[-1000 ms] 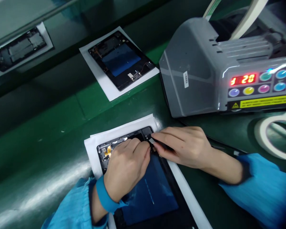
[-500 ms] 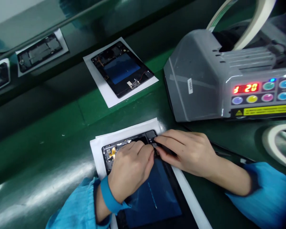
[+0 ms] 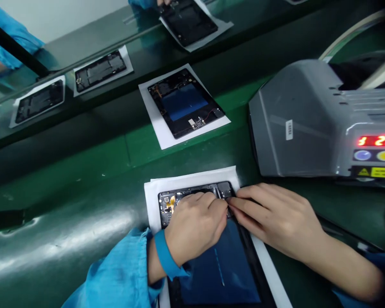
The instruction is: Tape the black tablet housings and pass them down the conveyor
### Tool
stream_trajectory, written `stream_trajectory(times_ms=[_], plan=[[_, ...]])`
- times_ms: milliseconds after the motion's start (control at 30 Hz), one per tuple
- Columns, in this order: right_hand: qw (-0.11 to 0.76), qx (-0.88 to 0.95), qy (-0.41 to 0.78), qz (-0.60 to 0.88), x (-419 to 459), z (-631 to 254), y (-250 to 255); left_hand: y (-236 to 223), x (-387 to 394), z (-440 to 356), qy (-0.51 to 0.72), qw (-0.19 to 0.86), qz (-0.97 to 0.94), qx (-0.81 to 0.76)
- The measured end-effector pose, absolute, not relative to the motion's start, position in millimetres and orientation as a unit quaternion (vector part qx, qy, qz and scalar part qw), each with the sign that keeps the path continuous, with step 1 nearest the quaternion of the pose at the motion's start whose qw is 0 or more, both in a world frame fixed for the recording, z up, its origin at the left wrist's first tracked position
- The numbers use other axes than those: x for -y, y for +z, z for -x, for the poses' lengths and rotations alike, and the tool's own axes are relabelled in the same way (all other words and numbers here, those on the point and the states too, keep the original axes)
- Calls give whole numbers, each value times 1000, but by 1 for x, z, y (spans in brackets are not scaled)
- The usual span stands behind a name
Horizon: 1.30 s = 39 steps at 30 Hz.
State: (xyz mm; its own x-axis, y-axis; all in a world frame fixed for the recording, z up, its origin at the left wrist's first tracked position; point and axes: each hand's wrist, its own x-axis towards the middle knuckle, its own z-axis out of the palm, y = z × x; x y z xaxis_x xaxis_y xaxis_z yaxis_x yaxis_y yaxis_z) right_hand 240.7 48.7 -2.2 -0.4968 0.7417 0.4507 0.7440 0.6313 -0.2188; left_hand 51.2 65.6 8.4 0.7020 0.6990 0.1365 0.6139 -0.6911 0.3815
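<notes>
Clocked from between the left hand (image 3: 195,226) and right hand (image 3: 284,218), the bare green table (image 3: 115,188) gives a wide way through at 9 o'clock. The gray machine (image 3: 301,124) blocks 2, and the far tablet (image 3: 184,102) lies at 11; a narrow gap parts them near 12. The left sleeve (image 3: 118,265) bars 8, the right forearm (image 3: 343,261) 4.

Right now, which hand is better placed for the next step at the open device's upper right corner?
Probably the right hand: it lies on that side, fingers close to the corner, while the left hand lies across the device.
</notes>
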Motion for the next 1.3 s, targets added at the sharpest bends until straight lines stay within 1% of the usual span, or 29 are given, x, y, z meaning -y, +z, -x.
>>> stream_trajectory(times_ms=[133,467,733,933,1100,1300], plan=[[232,870,-26,434,-44,-239,2,8,-65,-51,133,154,-911,-358],[215,877,-77,423,-35,-233,6,7,-63,-51,133,142,-910,-365],[231,872,-59,427,-36,-232,4,7,-63,-50,135,125,-915,-358],[208,878,-31,431,-34,-234,2,5,-63,-50,156,121,-914,-355],[179,894,-43,408,-30,-236,2,6,-63,-50,156,122,-912,-358],[194,895,-40,399,-22,-239,-3,6,-61,-50,151,125,-910,-364]])
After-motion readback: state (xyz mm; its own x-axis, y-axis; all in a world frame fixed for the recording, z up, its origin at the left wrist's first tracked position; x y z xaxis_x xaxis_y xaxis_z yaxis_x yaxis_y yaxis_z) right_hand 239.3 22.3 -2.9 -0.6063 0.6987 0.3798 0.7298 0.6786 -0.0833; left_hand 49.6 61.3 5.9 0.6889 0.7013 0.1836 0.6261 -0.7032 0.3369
